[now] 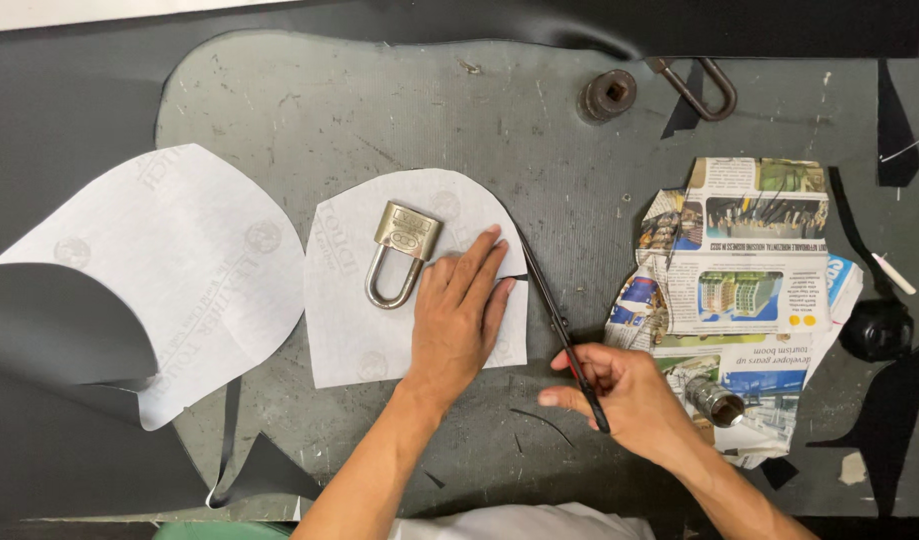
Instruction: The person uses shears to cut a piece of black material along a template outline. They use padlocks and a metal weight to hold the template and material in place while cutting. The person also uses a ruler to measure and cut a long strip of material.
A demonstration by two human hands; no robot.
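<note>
1. your left hand [459, 305] presses flat on the white pattern piece [379, 330], a padlock [401, 250] just beside your fingertips.
2. your right hand [619, 390] grips red-handled scissors [564, 335], blades at the pattern's edge.
3. risk: the pattern may shift if pressure eases.

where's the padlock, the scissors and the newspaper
padlock [407, 232], head view, on its brass body
scissors [545, 292], head view, midway along the blades
newspaper [744, 285], head view, middle of the top folded sheet
</note>
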